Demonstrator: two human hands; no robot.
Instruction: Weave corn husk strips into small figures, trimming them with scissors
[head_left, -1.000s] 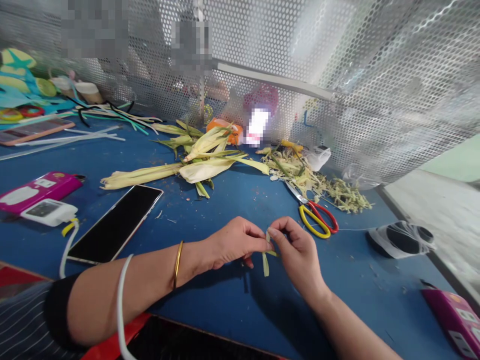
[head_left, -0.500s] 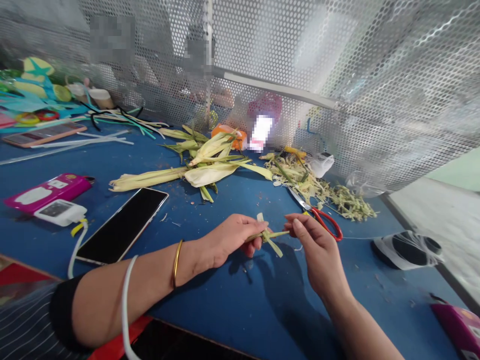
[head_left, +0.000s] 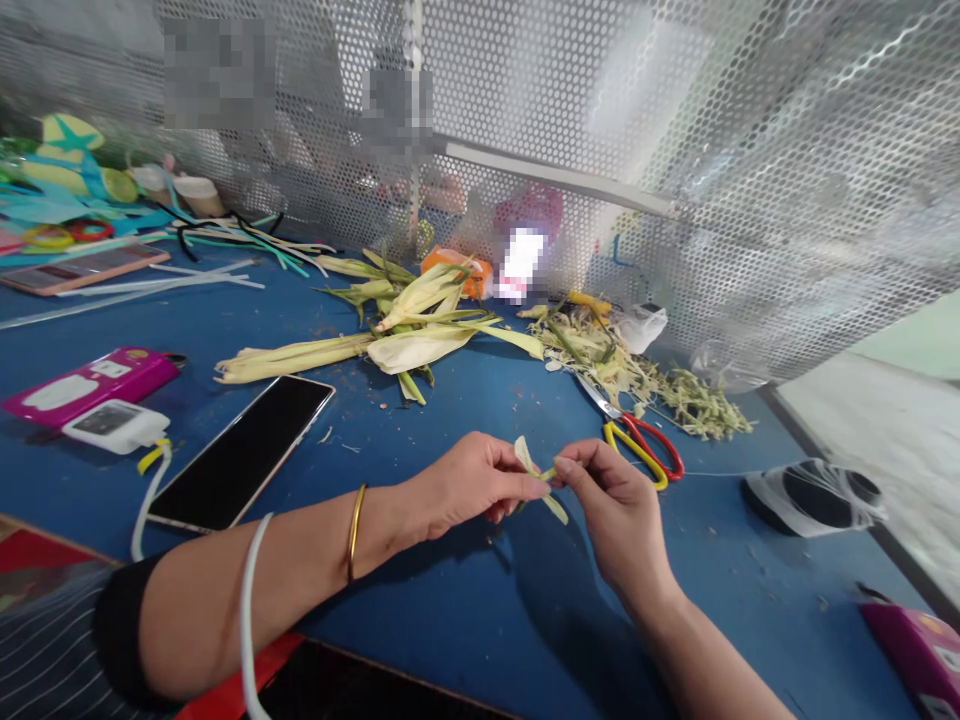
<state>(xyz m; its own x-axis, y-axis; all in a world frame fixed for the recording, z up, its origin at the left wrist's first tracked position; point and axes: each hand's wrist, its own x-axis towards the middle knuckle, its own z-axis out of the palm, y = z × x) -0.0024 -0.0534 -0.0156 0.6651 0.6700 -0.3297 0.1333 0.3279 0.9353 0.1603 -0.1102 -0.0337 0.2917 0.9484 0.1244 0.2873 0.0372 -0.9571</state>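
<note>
The left hand pinches a husk strip over the table; the right hand grips its end just beside, though how the strip crosses there is hard to see. Pulling hard could tear it; a slack left pinch could loosen it. Compared with half a second ago, the hands are closer, uncovering more of the scissors.
</note>
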